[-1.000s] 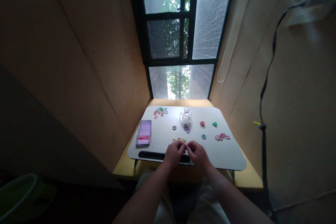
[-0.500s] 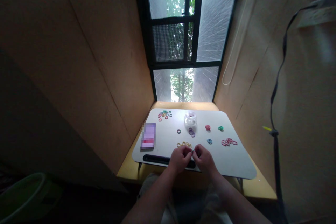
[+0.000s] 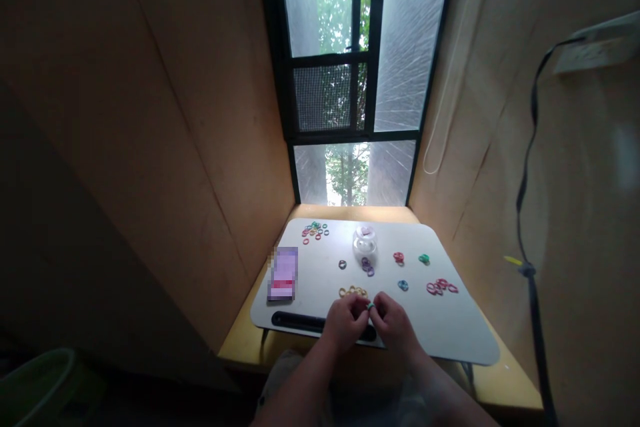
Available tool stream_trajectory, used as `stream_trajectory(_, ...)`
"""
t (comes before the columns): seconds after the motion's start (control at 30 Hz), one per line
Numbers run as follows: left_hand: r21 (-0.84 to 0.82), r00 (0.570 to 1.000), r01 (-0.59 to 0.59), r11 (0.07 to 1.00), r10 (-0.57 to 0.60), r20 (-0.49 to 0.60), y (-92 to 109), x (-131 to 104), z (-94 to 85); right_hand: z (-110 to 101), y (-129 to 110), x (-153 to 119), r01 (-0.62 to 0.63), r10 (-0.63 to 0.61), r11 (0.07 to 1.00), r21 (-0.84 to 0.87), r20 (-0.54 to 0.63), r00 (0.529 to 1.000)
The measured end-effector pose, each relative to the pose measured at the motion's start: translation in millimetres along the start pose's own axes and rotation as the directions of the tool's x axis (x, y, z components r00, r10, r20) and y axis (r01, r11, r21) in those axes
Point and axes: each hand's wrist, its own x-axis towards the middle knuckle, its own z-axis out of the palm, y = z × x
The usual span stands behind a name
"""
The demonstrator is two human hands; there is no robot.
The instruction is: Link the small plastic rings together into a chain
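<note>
Along the near edge of the desk (image 3: 463,320), the green ring (image 3: 371,305) sits pinched between the narrowed fingers of the left hand (image 3: 345,321) and right hand (image 3: 393,321), equally near, its axis unclear, right of the yellow rings (image 3: 353,291).

We see a smooth white tabletop (image 3: 320,267) with a soft sheen, a clear, glossy, plastic-looking jar (image 3: 365,247), smooth wood-look wall panels (image 3: 210,113), dark matt window frame (image 3: 375,47), fine mesh screen (image 3: 323,97).
</note>
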Motion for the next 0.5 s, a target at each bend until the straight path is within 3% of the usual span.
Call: stream_trajectory(0.5, 0.066, 0.998, 0.049, 0.997, -0.047, -0.029, -2.3, 1.3, 2.4, -3.7, -4.6, -0.1, 0.022, -0.023, 0.999, 0.035, 0.034, 0.999)
